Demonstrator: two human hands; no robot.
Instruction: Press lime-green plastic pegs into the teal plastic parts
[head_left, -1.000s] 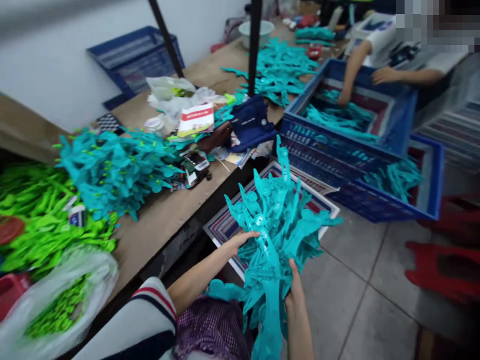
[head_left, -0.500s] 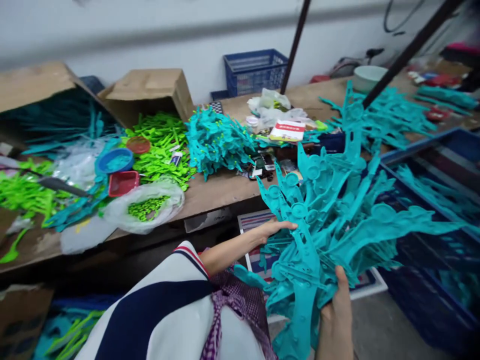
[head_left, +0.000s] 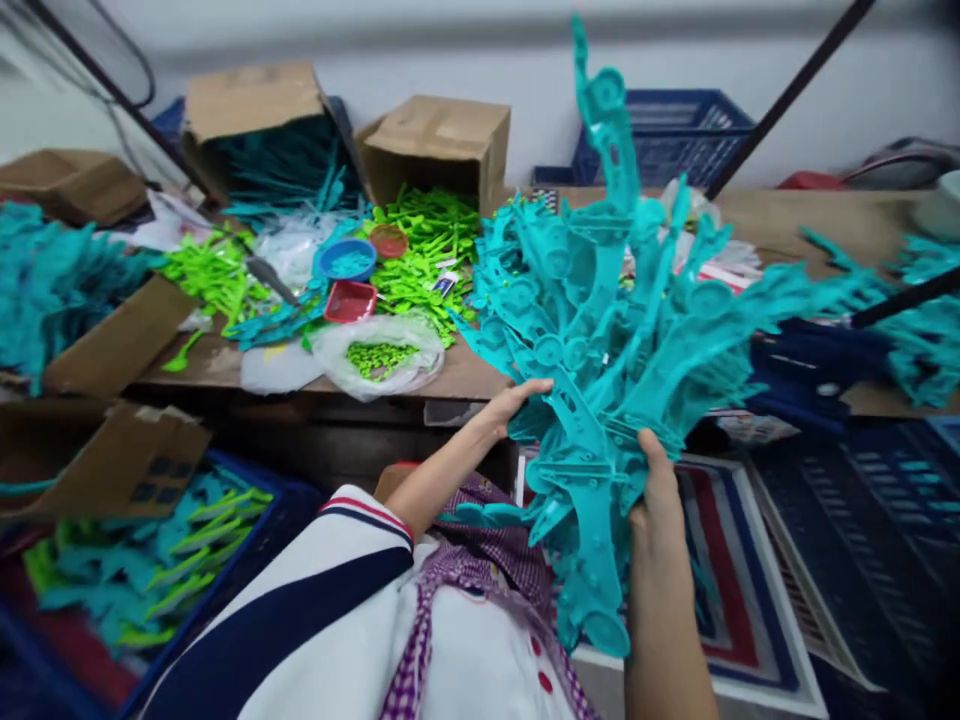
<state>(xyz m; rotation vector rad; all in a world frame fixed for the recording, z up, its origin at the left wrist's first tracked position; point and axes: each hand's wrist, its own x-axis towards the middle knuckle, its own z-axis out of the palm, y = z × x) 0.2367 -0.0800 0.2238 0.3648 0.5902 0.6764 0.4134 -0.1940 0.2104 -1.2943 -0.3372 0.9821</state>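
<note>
Holding one item between both hands: bundle of teal plastic parts (head_left: 607,330), fanned upward, at centre frame above the lap.

- Left hand (head_left: 517,400): at 9 o'clock of the bundle, palm and fingers laid flat against its side, fingers extended rather than curled.
- Right hand (head_left: 656,505): at 5 o'clock of the bundle, closed around the gathered lower stems, thumb up against the plastic.
- Wooden bench (head_left: 795,215): behind the bundle, running 9 to 3 o'clock.
- Green plastic parts (head_left: 420,250): heaped on the bench at 10 o'clock of the bundle.
- Red tray (head_left: 351,300) and blue bowl (head_left: 345,260): side by side among the green heap.
- Clear bag (head_left: 382,355): at the bench edge, holding green pieces, at 9 o'clock of the left hand.
- Cardboard boxes (head_left: 435,135): two, open, at 11 o'clock against the wall.
- Blue crate (head_left: 675,120): at 12 o'clock, partly hidden by the bundle.
- Striped mat (head_left: 742,560): on the floor at 4 o'clock.
</note>
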